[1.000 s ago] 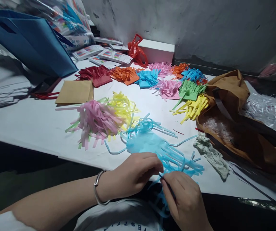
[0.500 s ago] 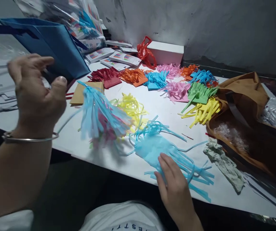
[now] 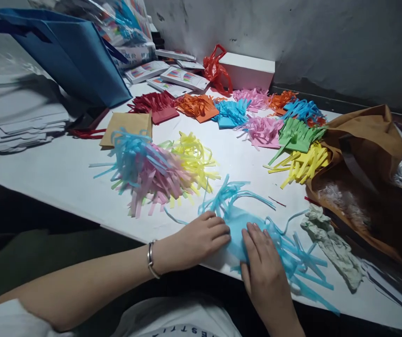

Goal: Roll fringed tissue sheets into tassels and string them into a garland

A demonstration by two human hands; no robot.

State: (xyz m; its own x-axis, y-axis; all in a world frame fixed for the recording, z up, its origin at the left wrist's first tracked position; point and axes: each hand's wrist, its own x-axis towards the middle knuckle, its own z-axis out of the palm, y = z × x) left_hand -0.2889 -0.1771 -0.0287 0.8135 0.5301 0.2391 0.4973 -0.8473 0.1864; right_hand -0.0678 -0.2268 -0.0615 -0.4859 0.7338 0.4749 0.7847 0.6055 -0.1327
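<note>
A light blue fringed paper sheet [image 3: 243, 220] lies at the near edge of the white table [image 3: 63, 173]. My left hand [image 3: 195, 238], with a metal bracelet on its wrist, rests on the sheet's left edge, fingers curled and pressed together on the paper. My right hand [image 3: 266, 267] lies flat on the sheet's near part, fingers stretched out over the cut strips. A mixed pile of blue, pink and yellow fringed papers [image 3: 155, 166] sits to the left of the sheet.
Several coloured fringed stacks [image 3: 257, 117] fill the far table. A blue bag [image 3: 70, 56] and paper packs stand far left, a white box [image 3: 248, 70] by the wall, a brown bag [image 3: 365, 159] at right, a crumpled grey-green cloth [image 3: 330, 243] beside it, a tan envelope [image 3: 127, 126].
My left hand, raised at the left beside an airborne blue fringed piece, has come down to the sheet. That blue piece now lies on the mixed pile. My right hand stays on the sheet.
</note>
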